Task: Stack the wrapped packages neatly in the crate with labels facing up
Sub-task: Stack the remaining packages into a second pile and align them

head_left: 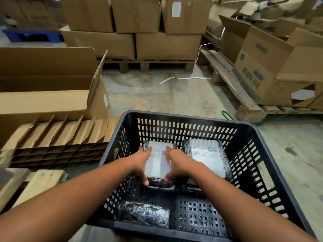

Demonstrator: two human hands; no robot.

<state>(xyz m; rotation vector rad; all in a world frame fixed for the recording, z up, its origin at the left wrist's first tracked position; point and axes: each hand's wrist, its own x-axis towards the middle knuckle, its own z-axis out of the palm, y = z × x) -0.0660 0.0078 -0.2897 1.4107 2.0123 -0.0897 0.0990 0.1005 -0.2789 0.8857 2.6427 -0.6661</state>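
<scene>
From the head camera, you had both hands down inside the black perforated plastic crate (258, 135), set on the concrete floor. Your left hand (140, 161) and right hand (176, 163) clasped the long sides of a dark plastic-wrapped package with a white label (156, 161), thumbs at its near end, fingers curled along its flanks. It sat towards the crate's far left corner with the label up; whether it rested on the crate floor or on another package I cannot tell. Just beside it, by the far right corner, lay a second wrapped package with a barcoded white label (207, 154), also label up. A third wrapped package showing only dark film (142, 214) lay against the near wall, well apart from the others.

The wrap looked slick, so a loose release could have let your package skew against its neighbour. The near one showed no label; stacking on it unturned would likely have buried the fault
</scene>
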